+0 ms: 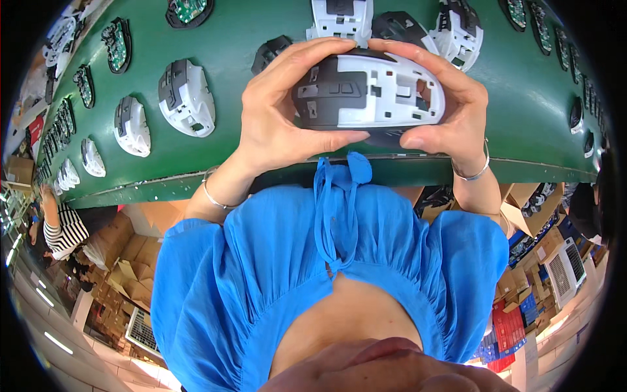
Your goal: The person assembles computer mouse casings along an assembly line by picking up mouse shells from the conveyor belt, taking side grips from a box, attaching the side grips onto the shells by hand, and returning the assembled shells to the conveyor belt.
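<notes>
A black-and-white computer mouse shell (pixel 369 91) is held level above the near edge of the green table (pixel 228 104). My left hand (pixel 271 111) grips its black end, fingers over the far side and thumb along the near side. Around the white end with its square openings, my right hand (pixel 460 98) is closed in the same way. Just beyond lie a white-and-black shell (pixel 341 23), another one (pixel 458 32) and a dark cover (pixel 397 27). A smaller black piece (pixel 271 52) sits beside my left fingers.
Several more shells, such as this one (pixel 187 98), line the left side of the table. Green circuit boards in black bases (pixel 116 44) lie farther left, with others (pixel 541 29) at the right. A person in a striped top (pixel 64 230) and cardboard boxes (pixel 134 274) are at the left.
</notes>
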